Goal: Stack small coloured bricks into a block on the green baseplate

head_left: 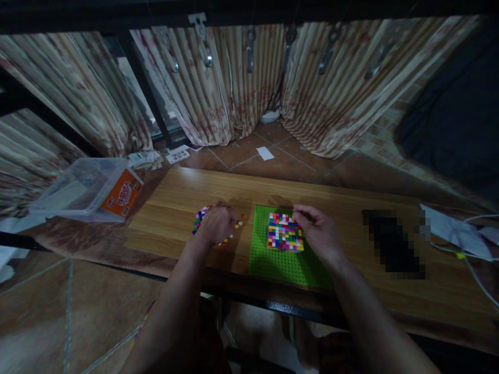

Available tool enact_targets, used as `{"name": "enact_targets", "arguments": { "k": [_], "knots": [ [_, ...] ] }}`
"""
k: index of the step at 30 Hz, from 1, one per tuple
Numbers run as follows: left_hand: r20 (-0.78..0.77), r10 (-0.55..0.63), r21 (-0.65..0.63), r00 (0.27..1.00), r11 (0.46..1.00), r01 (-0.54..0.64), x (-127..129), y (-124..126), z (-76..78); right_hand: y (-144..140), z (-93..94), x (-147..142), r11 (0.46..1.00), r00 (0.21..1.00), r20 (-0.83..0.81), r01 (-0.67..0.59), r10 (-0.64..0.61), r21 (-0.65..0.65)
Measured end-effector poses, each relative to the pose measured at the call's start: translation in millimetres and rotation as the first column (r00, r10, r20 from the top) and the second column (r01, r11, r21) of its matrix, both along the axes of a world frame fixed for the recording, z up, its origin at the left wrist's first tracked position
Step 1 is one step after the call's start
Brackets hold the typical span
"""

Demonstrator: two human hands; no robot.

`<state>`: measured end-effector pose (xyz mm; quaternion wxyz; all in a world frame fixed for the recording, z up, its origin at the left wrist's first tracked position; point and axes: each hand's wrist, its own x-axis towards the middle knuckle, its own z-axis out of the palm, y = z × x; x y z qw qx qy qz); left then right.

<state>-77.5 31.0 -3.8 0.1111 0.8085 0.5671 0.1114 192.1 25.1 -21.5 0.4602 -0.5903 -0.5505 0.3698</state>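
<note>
A green baseplate (280, 262) lies on a low wooden table (175, 208). On it stands a square block of small multicoloured bricks (284, 232). My right hand (317, 231) rests against the block's right side, fingers curled at its far corner. My left hand (216, 223) lies palm down over a loose pile of small coloured bricks (200, 218) left of the plate, fingers bent into the pile. Whether it holds a brick is hidden.
A clear plastic tub with an orange label (91, 189) lies tipped at the table's left end. A blurred dark object (393, 241) sits on the table to the right, beside white cables (463, 249). Striped curtains (218, 88) hang behind, with papers (265, 153) on the tiled floor.
</note>
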Motion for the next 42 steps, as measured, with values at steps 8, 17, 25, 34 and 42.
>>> {"name": "enact_targets", "arguments": {
  "k": [8,17,25,34,42],
  "knots": [
    [-0.007,0.034,0.002,0.999,0.999,-0.034,14.9,-4.9,2.0,1.4,-2.7,1.2,1.000,1.000,-0.003,-0.013,0.013,0.014],
    [0.181,0.081,-0.004,0.980,0.997,-0.081,22.8,-2.6,3.4,1.1,5.6,3.3,0.996,0.997,0.034,0.071,-0.073,0.056],
    [0.853,0.259,-0.348,0.452,0.929,0.123,61.1,-11.8,15.9,-20.7,33.0,-11.3,0.937,0.988,0.123,-0.132,0.096,0.324],
    [0.821,0.567,-0.551,0.067,0.756,0.354,92.8,-24.9,22.8,-28.3,38.0,-19.2,0.901,0.970,0.165,-0.228,0.178,0.369],
    [0.854,0.497,-0.520,0.155,0.797,0.308,92.5,-21.8,20.5,-28.5,39.9,-7.1,0.912,0.971,0.222,-0.167,0.087,0.374]
  ]
}}
